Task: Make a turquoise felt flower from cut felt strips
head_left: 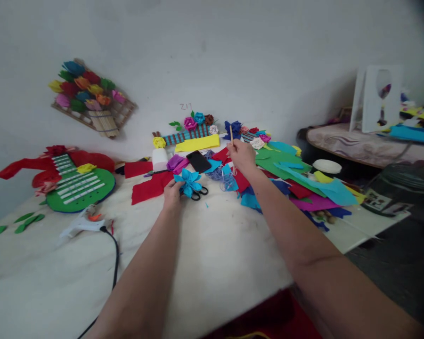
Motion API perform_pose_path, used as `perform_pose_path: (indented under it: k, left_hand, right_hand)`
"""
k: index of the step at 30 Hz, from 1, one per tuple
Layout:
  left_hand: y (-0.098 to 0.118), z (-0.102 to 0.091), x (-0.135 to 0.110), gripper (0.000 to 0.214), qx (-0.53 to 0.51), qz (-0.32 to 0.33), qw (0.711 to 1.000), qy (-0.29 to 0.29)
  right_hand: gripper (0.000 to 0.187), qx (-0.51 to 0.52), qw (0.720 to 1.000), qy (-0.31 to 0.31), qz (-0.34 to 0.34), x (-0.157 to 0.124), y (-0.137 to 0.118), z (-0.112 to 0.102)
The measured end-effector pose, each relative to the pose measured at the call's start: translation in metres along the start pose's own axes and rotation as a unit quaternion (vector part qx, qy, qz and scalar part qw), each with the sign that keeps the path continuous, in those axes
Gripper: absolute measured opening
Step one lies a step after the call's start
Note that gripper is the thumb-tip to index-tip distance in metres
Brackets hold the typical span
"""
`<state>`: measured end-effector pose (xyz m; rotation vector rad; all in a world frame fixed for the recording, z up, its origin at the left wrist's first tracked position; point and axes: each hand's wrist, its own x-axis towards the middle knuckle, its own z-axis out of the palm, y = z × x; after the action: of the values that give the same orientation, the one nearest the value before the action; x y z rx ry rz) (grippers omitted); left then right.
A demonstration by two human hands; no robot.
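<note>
My left hand [172, 192] is closed on a light blue paper flower [188, 182], held just above the white table [212, 245]. Black scissors [198, 193] lie right behind the flower. My right hand [241, 155] is raised further back and pinches a thin wooden stick [231, 135] that points upward. Under that hand lie blue net scraps [222, 173] and coloured paper sheets. A black phone [198, 161] rests between the two hands.
A white glue gun [82, 225] with a black cord lies at the left. A green and red craft piece [78, 187] sits behind it. Piled coloured sheets [304, 181] cover the right side. Paper flowers hang on the wall [88, 96]. A bed [367, 143] stands at the far right.
</note>
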<state>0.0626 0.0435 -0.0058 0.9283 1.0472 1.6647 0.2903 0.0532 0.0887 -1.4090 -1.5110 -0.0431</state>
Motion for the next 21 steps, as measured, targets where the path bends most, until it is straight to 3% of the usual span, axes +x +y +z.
perform_pose_path:
  k: [11,16,19,21]
  left_hand:
    - [0.003,-0.001,0.000,0.030,0.057,0.004,0.994,-0.093]
    - [0.009,-0.005,-0.003,0.028,0.083,-0.010,0.993,-0.078]
    - [0.018,-0.007,-0.009,0.026,0.075,-0.003,0.996,-0.049]
    - [0.024,-0.007,-0.013,0.027,0.069,-0.002,0.996,-0.061]
  right_hand:
    - [0.030,0.033,0.999,0.027,0.016,0.011,-0.006,-0.013]
    - [0.035,0.016,0.999,0.049,0.015,0.007,-0.012,-0.020]
    - [0.041,0.041,0.998,0.045,0.015,0.005,-0.012,-0.018]
    - [0.044,0.049,0.998,0.030,0.011,0.004,-0.011,-0.013]
